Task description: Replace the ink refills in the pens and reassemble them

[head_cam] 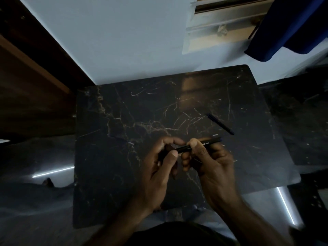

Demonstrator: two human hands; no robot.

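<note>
My right hand (207, 157): fingers curled, thumb pressing the black pen (198, 146) above the desk (106, 174) | my left hand (163, 162): thumb and forefinger pinching the pen's left end | second pen (220, 124): lying on desk, far right, apart from hands

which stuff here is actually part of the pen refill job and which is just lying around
Part of the job:
- black pen held by both hands, left hand and right hand
- second dark pen lying on the marble tabletop

Just lying about:
- blue cloth hanging at upper right
- wooden furniture on the left
</note>
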